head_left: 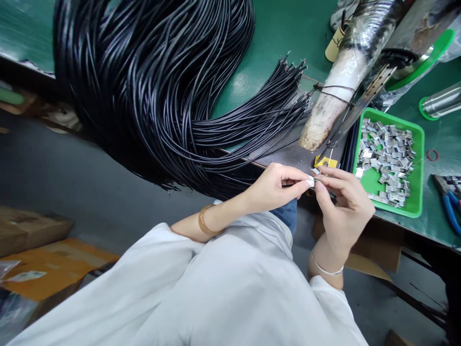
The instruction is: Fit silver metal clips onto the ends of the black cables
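My left hand (275,188) is closed in a pinch, with a small whitish piece (310,181) at its fingertips; whether it is held or wrapped on a finger, I cannot tell. Facing it, my right hand (342,199) pinches too, its thumb and forefinger almost touching the left fingertips. A small silvery metal connector piece (316,171) shows at the right fingertips, with a speck of green below it. Just right of that hand, a green tray (422,168) holds many metal connector shells (392,166). Black cables (230,127) lie to the left, their stripped ends near a pale rod.
A pale, plastic-wrapped rod (334,96) slants down toward my hands above a yellow label (326,162). Blue-handled pliers (450,202) and a metal cylinder (442,101) lie on the green table (277,29) at right. Cardboard boxes (54,266) stand on the floor at left.
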Available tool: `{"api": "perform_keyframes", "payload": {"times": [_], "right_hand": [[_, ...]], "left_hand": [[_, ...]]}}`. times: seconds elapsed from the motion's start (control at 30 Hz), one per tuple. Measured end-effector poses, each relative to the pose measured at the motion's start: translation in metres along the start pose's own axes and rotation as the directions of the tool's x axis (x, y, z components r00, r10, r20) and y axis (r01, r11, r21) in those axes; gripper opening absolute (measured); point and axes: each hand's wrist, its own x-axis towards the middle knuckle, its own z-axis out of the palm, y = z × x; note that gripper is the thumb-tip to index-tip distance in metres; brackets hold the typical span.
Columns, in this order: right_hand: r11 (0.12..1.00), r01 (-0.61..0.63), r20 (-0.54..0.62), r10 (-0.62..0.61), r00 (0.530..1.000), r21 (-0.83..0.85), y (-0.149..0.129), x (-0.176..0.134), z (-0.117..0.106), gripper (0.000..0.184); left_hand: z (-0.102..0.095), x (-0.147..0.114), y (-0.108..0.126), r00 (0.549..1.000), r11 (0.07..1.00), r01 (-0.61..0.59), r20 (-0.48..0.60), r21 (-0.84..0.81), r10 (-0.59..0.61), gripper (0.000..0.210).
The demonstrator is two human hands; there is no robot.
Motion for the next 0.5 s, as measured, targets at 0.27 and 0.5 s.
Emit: {"api": "perform_keyframes", "payload": {"times": [0.27, 0.5], "right_hand": [[0.999, -0.007, 0.019, 0.007, 1.000, 0.032, -0.0025, -0.0005, -0.0026, 0.012], [0.998, -0.004, 0.044, 0.001, 0.999, 0.066, -0.0004, 0.0010, -0.0038, 0.014]], "left_hand": [[0.0020, -0.0014, -0.0010, 0.999, 0.998, 0.024, -0.041, -0.054, -0.026, 0.022], [0.0028, -0.0046, -0.0080, 0.997, 0.989, -0.025, -0.076, -0.144, 0.014, 0.019]]}}
